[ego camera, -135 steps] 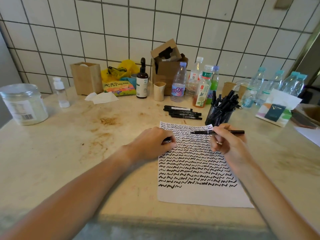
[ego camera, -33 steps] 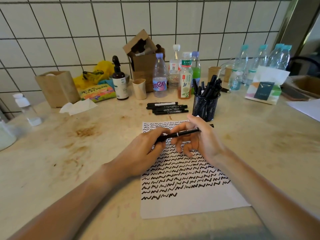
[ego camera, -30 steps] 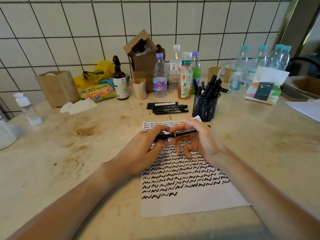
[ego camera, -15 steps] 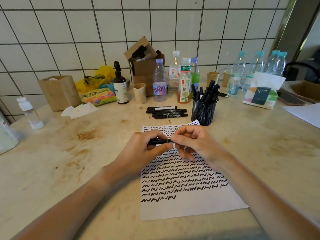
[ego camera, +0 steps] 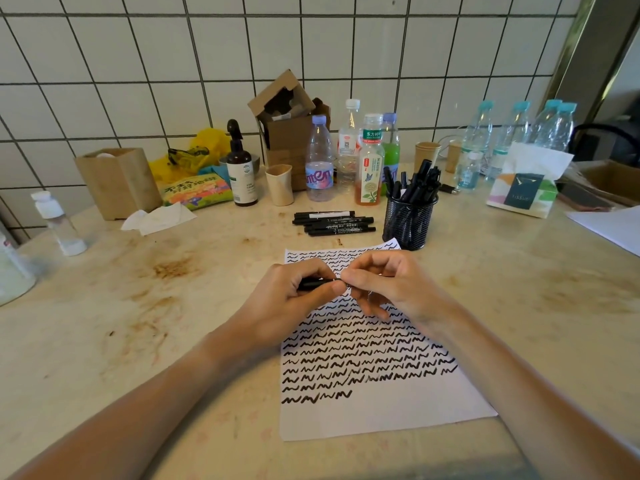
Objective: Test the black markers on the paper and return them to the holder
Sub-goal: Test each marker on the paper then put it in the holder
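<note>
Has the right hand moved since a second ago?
Yes. The right hand has slid left along the marker, away from the mesh holder, until its fingers meet the left hand over the paper.

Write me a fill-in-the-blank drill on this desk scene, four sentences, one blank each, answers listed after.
1. Both hands, left hand and right hand, hold one black ____ above the paper.
2. The mesh holder stands at the paper's far ____ corner.
3. The loose markers lie to the ____ of the holder.
4. The paper's bottom row of squiggles sits at its ____ side.

Answers: marker; right; left; left
</note>
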